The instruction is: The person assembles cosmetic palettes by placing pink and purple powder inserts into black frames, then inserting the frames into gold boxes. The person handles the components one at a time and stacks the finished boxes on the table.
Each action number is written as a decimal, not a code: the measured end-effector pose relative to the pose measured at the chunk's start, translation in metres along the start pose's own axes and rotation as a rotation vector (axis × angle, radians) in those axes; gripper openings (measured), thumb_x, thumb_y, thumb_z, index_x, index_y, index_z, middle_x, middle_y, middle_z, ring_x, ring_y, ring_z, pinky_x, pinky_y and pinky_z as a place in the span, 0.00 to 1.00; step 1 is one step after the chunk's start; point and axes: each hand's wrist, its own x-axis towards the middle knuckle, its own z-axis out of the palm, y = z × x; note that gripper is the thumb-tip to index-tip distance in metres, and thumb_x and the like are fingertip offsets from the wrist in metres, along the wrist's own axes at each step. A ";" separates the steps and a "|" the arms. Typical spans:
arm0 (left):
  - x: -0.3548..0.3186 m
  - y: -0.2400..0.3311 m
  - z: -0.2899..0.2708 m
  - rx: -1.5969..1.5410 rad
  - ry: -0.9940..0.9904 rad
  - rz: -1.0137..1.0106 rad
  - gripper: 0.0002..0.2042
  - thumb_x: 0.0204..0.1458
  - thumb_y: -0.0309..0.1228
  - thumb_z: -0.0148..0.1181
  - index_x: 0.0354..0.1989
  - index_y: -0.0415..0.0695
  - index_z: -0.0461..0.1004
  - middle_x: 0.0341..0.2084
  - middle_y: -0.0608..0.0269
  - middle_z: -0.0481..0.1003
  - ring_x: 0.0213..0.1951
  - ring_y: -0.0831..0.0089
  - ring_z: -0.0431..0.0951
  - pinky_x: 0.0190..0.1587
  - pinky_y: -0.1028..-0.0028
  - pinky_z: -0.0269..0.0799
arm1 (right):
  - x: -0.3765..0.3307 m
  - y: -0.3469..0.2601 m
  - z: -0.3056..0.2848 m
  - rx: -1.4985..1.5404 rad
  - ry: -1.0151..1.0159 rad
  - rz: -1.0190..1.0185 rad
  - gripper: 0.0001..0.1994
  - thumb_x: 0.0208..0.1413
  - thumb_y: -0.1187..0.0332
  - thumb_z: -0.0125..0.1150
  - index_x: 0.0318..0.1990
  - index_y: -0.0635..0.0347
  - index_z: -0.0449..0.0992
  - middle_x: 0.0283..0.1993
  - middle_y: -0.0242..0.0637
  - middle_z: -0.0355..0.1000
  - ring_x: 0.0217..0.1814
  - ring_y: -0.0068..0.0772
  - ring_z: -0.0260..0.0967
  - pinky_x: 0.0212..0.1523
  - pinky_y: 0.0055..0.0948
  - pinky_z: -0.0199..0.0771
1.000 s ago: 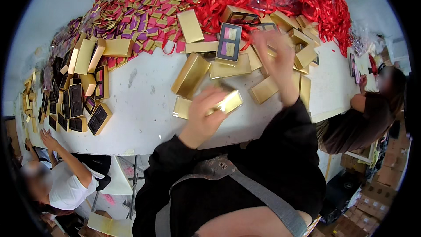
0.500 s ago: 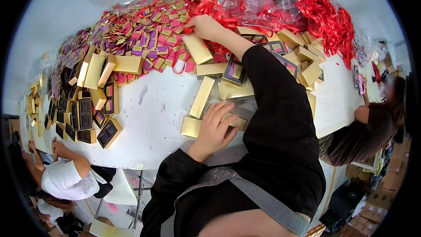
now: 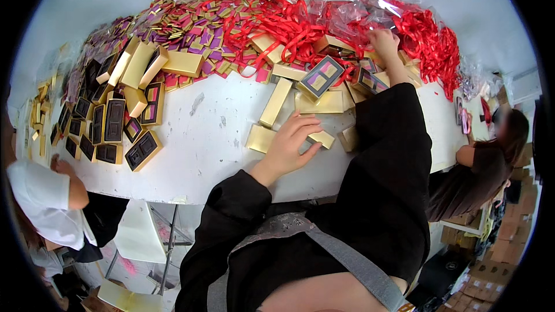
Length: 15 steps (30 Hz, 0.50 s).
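Observation:
My left hand (image 3: 289, 147) rests palm down near the table's front, fingers spread over small gold boxes. One gold box (image 3: 260, 138) shows at its left and another (image 3: 321, 138) by its thumb. Farther right, my right hand (image 3: 384, 45) reaches into the pile between clear plastic bags (image 3: 352, 14) and a heap of red ribbons (image 3: 425, 46). Its fingers are curled; what they hold, if anything, is hidden. A dark-fronted gold box with a pink and purple inset (image 3: 321, 78) lies between the hands. More red ribbons (image 3: 289, 26) trail over the gold boxes in the middle.
A long mound of small pink, purple and gold pieces (image 3: 191, 26) runs along the wall. Stacked gold boxes with dark trays (image 3: 114, 120) stand at left on the white table (image 3: 202, 159). One person (image 3: 49, 199) is at left, another (image 3: 480, 167) at right.
My right hand has gone right, from the ribbons beside the small pieces to the bags and ribbon heap. Ribbons now lie spread across the middle. My left hand stays by the gold boxes.

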 end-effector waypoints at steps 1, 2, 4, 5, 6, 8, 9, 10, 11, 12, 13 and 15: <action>-0.003 0.005 -0.006 -0.003 0.022 0.012 0.17 0.44 0.24 0.67 0.45 0.43 0.74 0.47 0.59 0.74 0.54 0.61 0.73 0.64 0.54 0.60 | -0.009 0.000 0.006 -0.083 0.132 -0.088 0.20 0.55 0.57 0.56 0.56 0.36 0.74 0.61 0.31 0.69 0.61 0.40 0.66 0.59 0.58 0.58; -0.006 0.012 -0.011 -0.002 0.053 0.006 0.16 0.44 0.23 0.67 0.44 0.43 0.74 0.46 0.59 0.75 0.52 0.61 0.74 0.63 0.55 0.62 | -0.016 -0.006 0.015 -0.166 0.266 -0.178 0.21 0.54 0.58 0.57 0.57 0.36 0.73 0.60 0.32 0.70 0.61 0.41 0.65 0.59 0.59 0.57; -0.011 0.023 -0.021 0.015 0.129 -0.009 0.14 0.45 0.22 0.65 0.42 0.43 0.75 0.44 0.59 0.76 0.50 0.60 0.75 0.62 0.56 0.64 | -0.020 -0.024 0.014 -0.217 0.348 -0.287 0.28 0.48 0.57 0.61 0.60 0.40 0.70 0.60 0.34 0.70 0.64 0.45 0.62 0.64 0.60 0.51; -0.012 0.024 -0.026 0.027 0.146 -0.019 0.14 0.45 0.21 0.65 0.42 0.43 0.75 0.43 0.59 0.76 0.49 0.60 0.75 0.61 0.57 0.66 | -0.012 -0.031 0.010 -0.216 0.268 -0.196 0.27 0.48 0.57 0.61 0.60 0.42 0.70 0.59 0.35 0.70 0.65 0.45 0.62 0.64 0.60 0.51; -0.014 0.023 -0.032 0.050 0.156 -0.040 0.13 0.45 0.20 0.64 0.41 0.43 0.75 0.42 0.59 0.76 0.48 0.60 0.75 0.60 0.58 0.67 | -0.004 -0.050 0.007 -0.200 0.181 -0.110 0.27 0.48 0.57 0.61 0.59 0.44 0.71 0.59 0.36 0.71 0.65 0.45 0.62 0.64 0.61 0.50; -0.025 0.026 -0.047 0.147 0.182 -0.065 0.13 0.45 0.19 0.63 0.41 0.42 0.75 0.41 0.59 0.77 0.47 0.60 0.76 0.58 0.60 0.68 | 0.000 -0.071 -0.004 -0.144 0.050 -0.040 0.21 0.50 0.58 0.59 0.52 0.49 0.76 0.55 0.40 0.73 0.65 0.46 0.61 0.63 0.55 0.55; -0.031 0.025 -0.053 0.193 0.179 -0.052 0.13 0.46 0.19 0.62 0.41 0.41 0.75 0.41 0.58 0.77 0.46 0.61 0.76 0.57 0.62 0.69 | 0.014 -0.055 0.002 0.170 0.091 0.061 0.19 0.51 0.58 0.58 0.50 0.51 0.77 0.53 0.40 0.74 0.62 0.45 0.63 0.61 0.51 0.57; -0.038 0.026 -0.057 0.218 0.169 -0.041 0.13 0.46 0.18 0.62 0.42 0.41 0.75 0.40 0.58 0.77 0.46 0.61 0.76 0.56 0.63 0.70 | 0.029 -0.018 0.016 0.470 0.127 0.174 0.17 0.53 0.58 0.57 0.49 0.52 0.78 0.51 0.39 0.75 0.60 0.44 0.65 0.60 0.47 0.59; -0.044 0.020 -0.065 0.191 0.215 -0.117 0.12 0.47 0.19 0.61 0.42 0.41 0.75 0.40 0.58 0.77 0.46 0.61 0.76 0.54 0.64 0.70 | 0.038 0.002 0.023 0.776 0.169 0.271 0.16 0.55 0.58 0.56 0.47 0.53 0.78 0.49 0.39 0.76 0.57 0.42 0.67 0.59 0.43 0.62; -0.057 0.015 -0.077 0.190 0.271 -0.217 0.11 0.48 0.20 0.61 0.41 0.41 0.75 0.40 0.58 0.77 0.45 0.61 0.76 0.52 0.65 0.70 | 0.035 -0.005 0.020 1.304 0.130 0.229 0.20 0.54 0.56 0.58 0.50 0.58 0.76 0.49 0.36 0.75 0.53 0.36 0.68 0.57 0.38 0.63; -0.069 0.012 -0.083 0.180 0.330 -0.317 0.11 0.48 0.21 0.61 0.41 0.41 0.75 0.40 0.58 0.76 0.45 0.61 0.76 0.50 0.67 0.71 | 0.030 -0.009 0.014 1.819 0.084 0.234 0.25 0.53 0.54 0.60 0.53 0.63 0.75 0.49 0.33 0.75 0.49 0.30 0.70 0.54 0.34 0.65; -0.077 0.007 -0.094 0.184 0.385 -0.353 0.10 0.50 0.21 0.61 0.41 0.40 0.75 0.40 0.57 0.76 0.45 0.62 0.76 0.49 0.68 0.71 | 0.003 -0.036 -0.021 1.344 0.035 -0.006 0.26 0.50 0.57 0.63 0.57 0.58 0.73 0.54 0.35 0.73 0.56 0.32 0.68 0.56 0.38 0.63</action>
